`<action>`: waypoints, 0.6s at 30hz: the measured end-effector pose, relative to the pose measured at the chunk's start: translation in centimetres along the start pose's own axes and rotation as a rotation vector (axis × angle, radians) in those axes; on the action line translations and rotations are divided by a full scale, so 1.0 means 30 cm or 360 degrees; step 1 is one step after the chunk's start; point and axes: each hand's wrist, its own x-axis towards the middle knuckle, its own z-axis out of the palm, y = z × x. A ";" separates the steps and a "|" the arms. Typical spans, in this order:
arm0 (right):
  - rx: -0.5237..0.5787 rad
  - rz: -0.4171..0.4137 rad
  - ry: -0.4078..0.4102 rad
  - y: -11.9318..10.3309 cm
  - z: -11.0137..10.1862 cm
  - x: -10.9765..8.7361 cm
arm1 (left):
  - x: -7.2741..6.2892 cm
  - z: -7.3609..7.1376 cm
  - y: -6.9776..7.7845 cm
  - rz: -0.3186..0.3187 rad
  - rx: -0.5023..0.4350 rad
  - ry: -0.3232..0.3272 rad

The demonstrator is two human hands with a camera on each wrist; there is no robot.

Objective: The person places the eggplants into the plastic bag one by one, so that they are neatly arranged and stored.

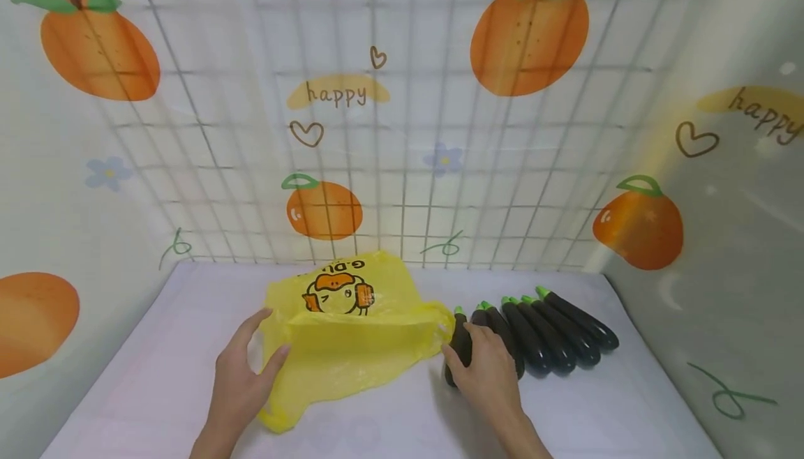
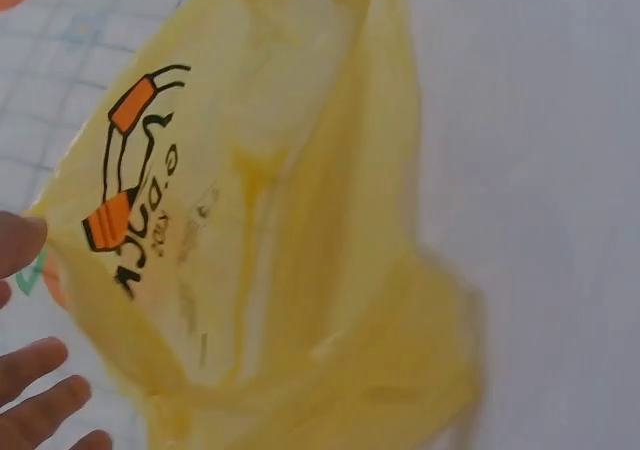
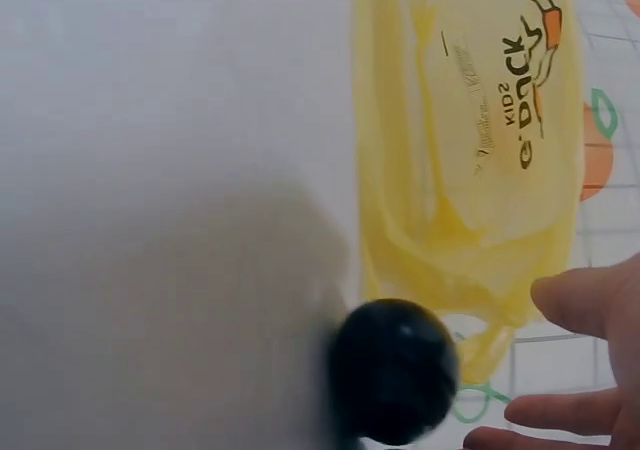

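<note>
A yellow plastic bag (image 1: 352,361) with a duck print lies spread on the white table. My left hand (image 1: 241,368) is at its left side, thumb and fingers apart; in the left wrist view the thumb (image 2: 20,242) is right by the bag's edge, and whether it touches cannot be told. My right hand (image 1: 490,368) is over the leftmost eggplant (image 1: 461,340), its fingers spread and partly hiding the neighbouring ones. In the right wrist view the dark rounded end of an eggplant (image 3: 395,370) shows beside the spread thumb and fingers, close to the bag's handle.
Several more dark eggplants (image 1: 553,333) with green stem ends lie side by side to the right. Behind the white tabletop (image 1: 157,368) stands a wire grid (image 1: 402,138) under a sheet printed with oranges. Similar printed sheets hang at both sides.
</note>
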 end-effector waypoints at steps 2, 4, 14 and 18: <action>-0.0006 0.0031 -0.0013 -0.001 0.008 -0.005 | -0.010 0.010 -0.006 -0.0019 -0.0065 0.0051; 0.0000 0.0038 -0.0006 -0.003 0.013 -0.011 | -0.021 0.021 -0.008 -0.0061 -0.0132 0.0099; 0.0066 0.0003 0.0095 -0.010 0.044 -0.036 | -0.047 0.054 0.032 -0.0132 -0.0391 0.0110; 0.0068 -0.0004 0.0117 -0.007 0.058 -0.049 | -0.051 0.074 0.035 -0.0105 -0.0398 0.0091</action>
